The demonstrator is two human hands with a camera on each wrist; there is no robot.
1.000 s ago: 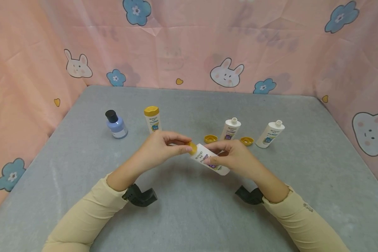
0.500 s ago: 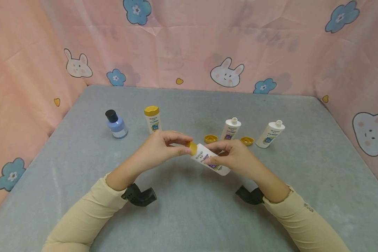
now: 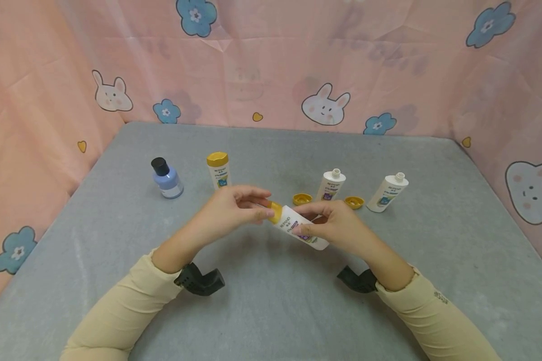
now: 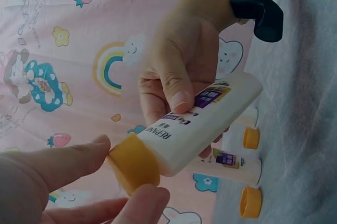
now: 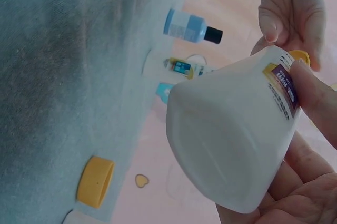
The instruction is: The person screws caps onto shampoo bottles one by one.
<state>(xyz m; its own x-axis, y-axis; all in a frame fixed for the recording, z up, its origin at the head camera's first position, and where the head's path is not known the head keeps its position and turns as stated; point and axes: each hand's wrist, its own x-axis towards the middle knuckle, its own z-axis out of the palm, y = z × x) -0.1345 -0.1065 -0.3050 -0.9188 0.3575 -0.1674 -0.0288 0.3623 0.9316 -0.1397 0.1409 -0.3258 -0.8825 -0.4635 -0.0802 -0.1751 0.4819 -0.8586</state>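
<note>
My right hand grips a white shampoo bottle round its body, thumb on the purple label. The bottle is tilted, its capped end toward my left hand and its base facing the right wrist view. On its end sits a yellow cap. My left hand holds this cap between thumb and fingertips, thumb at the near edge and a fingertip at the far edge. In the right wrist view, the bottle mostly hides the cap.
Behind my right hand stand two uncapped white bottles, with two loose yellow caps beside them. Farther left are a yellow-capped white bottle and a blue bottle with a black lid. A pink curtain hangs behind the grey table.
My left fingers have shifted slightly up and left on the cap, and more of its side shows. The right hand and the bottle stay nearly in place.
</note>
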